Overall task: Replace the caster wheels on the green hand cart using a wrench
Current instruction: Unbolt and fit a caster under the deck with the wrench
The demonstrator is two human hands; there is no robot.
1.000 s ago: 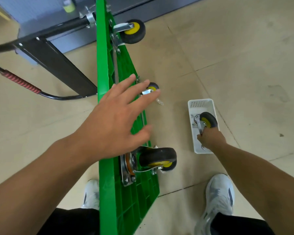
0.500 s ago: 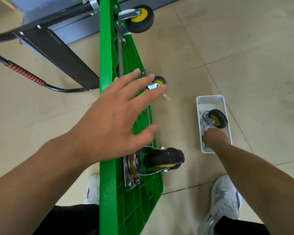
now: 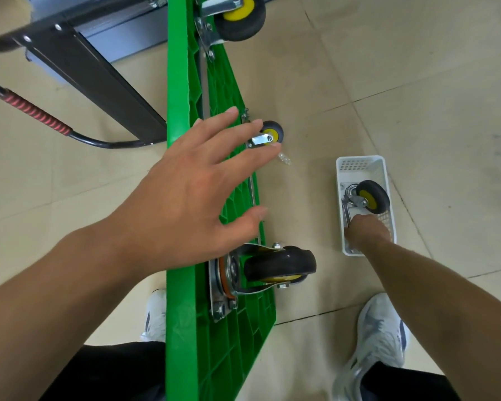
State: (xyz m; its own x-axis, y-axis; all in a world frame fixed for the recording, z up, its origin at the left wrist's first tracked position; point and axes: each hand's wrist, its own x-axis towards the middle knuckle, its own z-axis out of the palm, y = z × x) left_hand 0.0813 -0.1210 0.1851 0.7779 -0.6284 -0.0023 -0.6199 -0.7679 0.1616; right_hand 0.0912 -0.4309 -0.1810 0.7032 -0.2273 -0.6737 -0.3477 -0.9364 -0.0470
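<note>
The green hand cart (image 3: pixel 182 82) stood on its long edge on the tiled floor, ribbed underside turned to the person's right, presumably so that the wheel mounts could be reached. Its black handle (image 3: pixel 35 112), with a red wrapped grip, lay out on the cart's left side.

Three casters were seen on the underside: a large one (image 3: pixel 278 266) at the cart's near end, bolted through a steel plate; a second (image 3: pixel 240 17) at the far end; and a smaller one (image 3: pixel 271 133) near the cart's middle.

The left hand (image 3: pixel 191 195) was spread wide, fingers straight and apart, held over the cart's top edge and ribs between the near and middle casters. It gripped nothing. In my judgement it was there to steady the upended cart, though firm contact could not be confirmed.

A white basket (image 3: pixel 359 163) sat on the floor to the cart's right, well apart from it. It held a loose caster wheel (image 3: pixel 372 196) and a wrench (image 3: pixel 344 209). The right hand (image 3: pixel 365 231) reached into the basket's near end, knuckles up, fingers curled under and hidden. The wrench shaft ran beneath it; whether the fingers had closed on it could not be told.

I judge the work to have been at the tool-fetching stage.
</note>
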